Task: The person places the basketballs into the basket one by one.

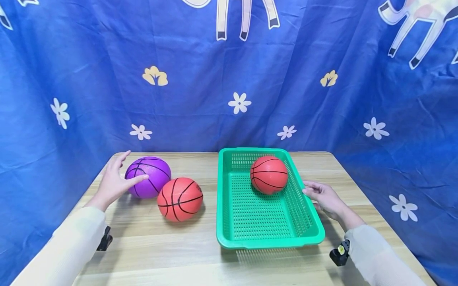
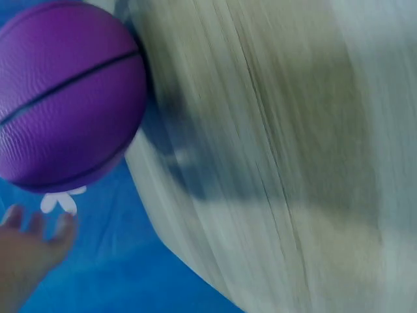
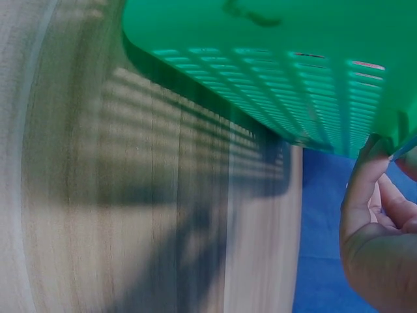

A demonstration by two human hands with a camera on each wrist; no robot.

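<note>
Left hand [image 1: 112, 182], spread wide beside the purple black-lined ball [image 1: 154, 174] on the wood-grain tabletop [image 1: 179, 254], could knock it against the neighbouring red black-lined ball [image 1: 180, 200] if closed off-centre, while the right hand [image 1: 326, 201] grips the green rectangular plastic basket [image 1: 270, 243].

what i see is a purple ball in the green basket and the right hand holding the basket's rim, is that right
The colour is wrong: the head view shows a red ball in the green basket. The right hand holds the basket's rim.
</note>
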